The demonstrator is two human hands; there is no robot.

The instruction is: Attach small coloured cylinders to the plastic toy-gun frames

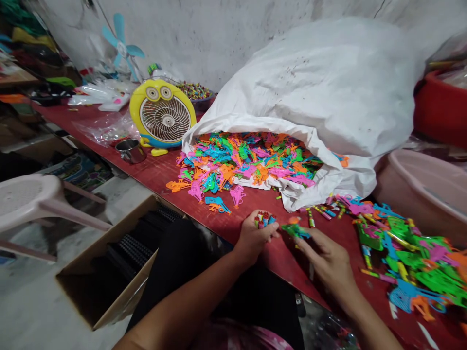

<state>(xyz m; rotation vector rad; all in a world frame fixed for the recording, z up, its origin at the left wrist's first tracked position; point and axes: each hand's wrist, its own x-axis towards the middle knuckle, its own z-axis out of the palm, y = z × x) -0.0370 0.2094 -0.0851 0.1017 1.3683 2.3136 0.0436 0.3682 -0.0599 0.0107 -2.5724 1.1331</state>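
My left hand is closed around a bundle of small printed tubes with red, blue and yellow ends. To its right, my right hand pinches a green and blue plastic toy piece with a bit of orange on it, blurred by motion. Both hands are over the front edge of the red table, close together. Ahead of them, a white sack lies on its side, spilling colourful plastic toy guns. A second heap of toy guns and tubes spreads at the right.
A yellow fan and a metal cup stand at left. Pink tub and red tub are at right. Below the table edge sits a cardboard box with black items, beside a plastic stool.
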